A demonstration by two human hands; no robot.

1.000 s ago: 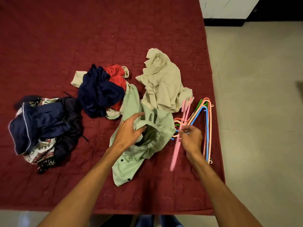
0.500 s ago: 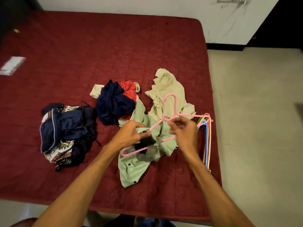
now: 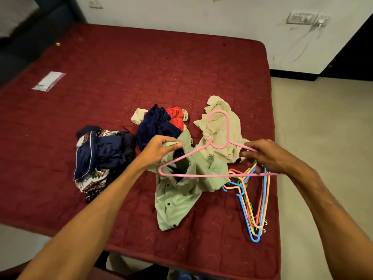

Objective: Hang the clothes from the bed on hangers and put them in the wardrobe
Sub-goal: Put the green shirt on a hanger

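One pink hanger (image 3: pixel 228 130). Two shirts: green shirt (image 3: pixel 175 201), beige shirt (image 3: pixel 236 134). Two heaps: navy-red heap (image 3: pixel 159 126), patterned heap (image 3: pixel 101 156). Uncountable hanger pile (image 3: pixel 256 219).

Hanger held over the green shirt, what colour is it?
The hanger is pink, shown best in the head view.

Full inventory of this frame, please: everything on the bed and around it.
bed: one, maroon quilted cover, fills the view
green shirt: one, pale green, near edge
beige shirt: one, behind the green shirt
navy and red clothes: one heap, mid-bed
navy and patterned clothes: one heap, left
pink hanger: one, held above the shirts
spare hangers: several, blue, orange, green, bed's right edge
plastic packet: one, clear, far left
wall socket: one, white wall
floor: beige, right
left hand: pinches the green shirt
right hand: holds the pink hanger
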